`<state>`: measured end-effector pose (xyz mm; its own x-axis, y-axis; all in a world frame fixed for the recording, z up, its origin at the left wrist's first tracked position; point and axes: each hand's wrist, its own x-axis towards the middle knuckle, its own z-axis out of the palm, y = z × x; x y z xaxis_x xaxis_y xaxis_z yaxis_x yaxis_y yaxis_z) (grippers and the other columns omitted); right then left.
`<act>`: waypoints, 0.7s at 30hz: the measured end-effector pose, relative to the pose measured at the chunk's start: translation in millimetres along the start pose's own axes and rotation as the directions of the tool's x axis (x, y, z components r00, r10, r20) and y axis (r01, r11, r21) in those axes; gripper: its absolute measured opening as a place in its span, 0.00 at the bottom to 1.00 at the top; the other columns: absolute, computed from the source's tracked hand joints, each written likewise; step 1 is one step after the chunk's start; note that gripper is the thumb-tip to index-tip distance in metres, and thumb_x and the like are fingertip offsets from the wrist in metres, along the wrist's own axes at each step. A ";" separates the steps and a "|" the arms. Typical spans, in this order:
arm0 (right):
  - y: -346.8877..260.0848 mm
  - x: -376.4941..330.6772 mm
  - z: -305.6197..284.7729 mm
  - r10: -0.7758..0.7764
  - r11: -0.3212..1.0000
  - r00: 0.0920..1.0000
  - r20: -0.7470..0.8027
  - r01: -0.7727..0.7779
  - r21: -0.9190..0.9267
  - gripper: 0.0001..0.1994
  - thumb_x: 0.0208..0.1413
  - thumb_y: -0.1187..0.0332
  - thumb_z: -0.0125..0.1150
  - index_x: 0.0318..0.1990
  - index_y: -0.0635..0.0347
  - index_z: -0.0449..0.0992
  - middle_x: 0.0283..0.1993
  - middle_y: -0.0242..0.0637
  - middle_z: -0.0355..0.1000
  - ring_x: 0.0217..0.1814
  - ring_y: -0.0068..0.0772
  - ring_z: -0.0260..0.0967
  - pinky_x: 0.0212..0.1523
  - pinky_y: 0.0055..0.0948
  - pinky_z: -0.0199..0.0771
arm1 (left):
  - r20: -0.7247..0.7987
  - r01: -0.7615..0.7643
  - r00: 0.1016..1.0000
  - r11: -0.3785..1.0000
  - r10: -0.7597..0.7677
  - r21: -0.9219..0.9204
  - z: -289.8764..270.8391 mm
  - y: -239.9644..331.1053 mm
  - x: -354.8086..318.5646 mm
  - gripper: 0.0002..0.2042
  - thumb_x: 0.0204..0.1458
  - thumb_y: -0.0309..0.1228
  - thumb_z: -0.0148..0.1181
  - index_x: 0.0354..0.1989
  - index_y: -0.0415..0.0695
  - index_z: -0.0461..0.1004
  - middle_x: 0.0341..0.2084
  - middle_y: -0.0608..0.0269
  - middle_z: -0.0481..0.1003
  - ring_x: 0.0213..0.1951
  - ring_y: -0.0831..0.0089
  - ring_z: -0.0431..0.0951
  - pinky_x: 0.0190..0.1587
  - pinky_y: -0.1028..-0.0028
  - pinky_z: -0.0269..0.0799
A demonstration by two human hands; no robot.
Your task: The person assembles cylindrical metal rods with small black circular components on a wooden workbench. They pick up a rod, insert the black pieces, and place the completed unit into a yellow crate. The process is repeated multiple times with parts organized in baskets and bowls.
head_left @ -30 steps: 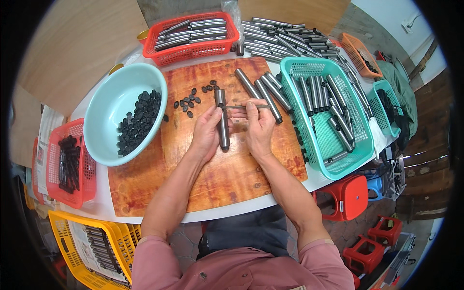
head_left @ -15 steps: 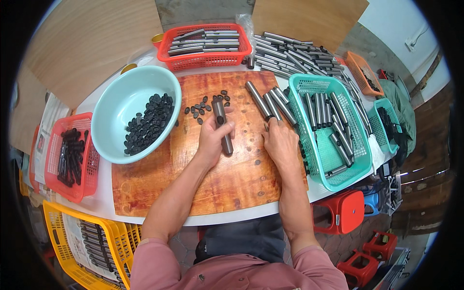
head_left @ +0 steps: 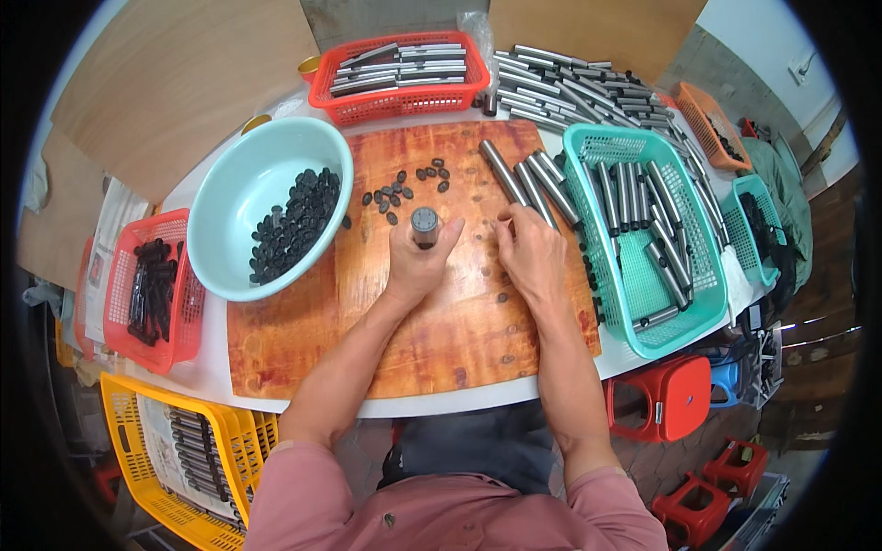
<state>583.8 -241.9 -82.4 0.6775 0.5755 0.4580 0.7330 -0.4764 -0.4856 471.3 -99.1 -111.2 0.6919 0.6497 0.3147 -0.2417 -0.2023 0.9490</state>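
My left hand [head_left: 415,264] is closed around a metal tube [head_left: 424,228] held upright, its round dark end facing up. Its lower part is hidden in the fist. To the right, my right hand [head_left: 533,246] has curled fingers held just above the wooden board [head_left: 395,354]; whether anything small is between them is hidden. Several loose tubes [head_left: 503,171] lie beyond that hand, beside the green basket. Small black oval caps [head_left: 393,193] are scattered on the board past my left hand.
A light blue basin [head_left: 209,188] of black caps stands left. A green basket [head_left: 643,342] and a red basket [head_left: 395,106] hold tubes; more tubes [head_left: 588,92] are piled at the back. A red basket [head_left: 188,317] of dark parts and a yellow crate [head_left: 241,441] sit left.
My left hand has turned the tube from lying slanted to end-up. My right hand has drawn slightly back from the loose tubes, fingers curled. The whole view has shifted a little.
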 end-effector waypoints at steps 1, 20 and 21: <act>-0.2 0.9 -0.4 0.002 1.000 1.000 0.011 -0.002 -0.003 0.05 0.57 0.69 0.65 0.37 0.60 0.78 0.34 0.44 0.79 0.36 0.51 0.78 0.35 0.44 0.76 | -0.009 0.020 1.000 1.000 -0.020 -0.001 -0.4 -0.5 -3.8 0.20 0.59 0.29 0.67 0.17 0.47 0.64 0.14 0.77 0.62 0.20 0.85 0.59 0.22 0.74 0.53; -27.7 38.7 59.1 -0.136 0.988 0.988 0.068 0.130 0.086 0.13 0.52 0.75 0.60 0.45 0.71 0.76 0.49 0.56 0.74 0.48 0.57 0.75 0.49 0.48 0.78 | 0.151 0.394 0.860 0.448 -0.487 -0.803 -24.9 -4.9 23.4 0.18 0.70 0.46 0.44 0.49 0.44 0.71 0.33 0.63 0.73 0.31 0.69 0.72 0.35 0.70 0.70; -18.9 45.8 76.9 -0.115 0.993 0.990 0.080 0.113 0.036 0.13 0.51 0.75 0.60 0.44 0.72 0.76 0.48 0.57 0.73 0.49 0.57 0.75 0.50 0.47 0.78 | 0.199 0.419 0.849 0.396 -0.489 -0.817 -24.3 -10.1 23.7 0.18 0.68 0.46 0.46 0.49 0.44 0.73 0.34 0.63 0.74 0.32 0.69 0.72 0.35 0.70 0.70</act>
<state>596.3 -155.4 -109.5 0.5813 0.6781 0.4497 0.8021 -0.3845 -0.4569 473.6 -63.9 -113.8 0.8409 0.5053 -0.1936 -0.3614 0.7907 0.4942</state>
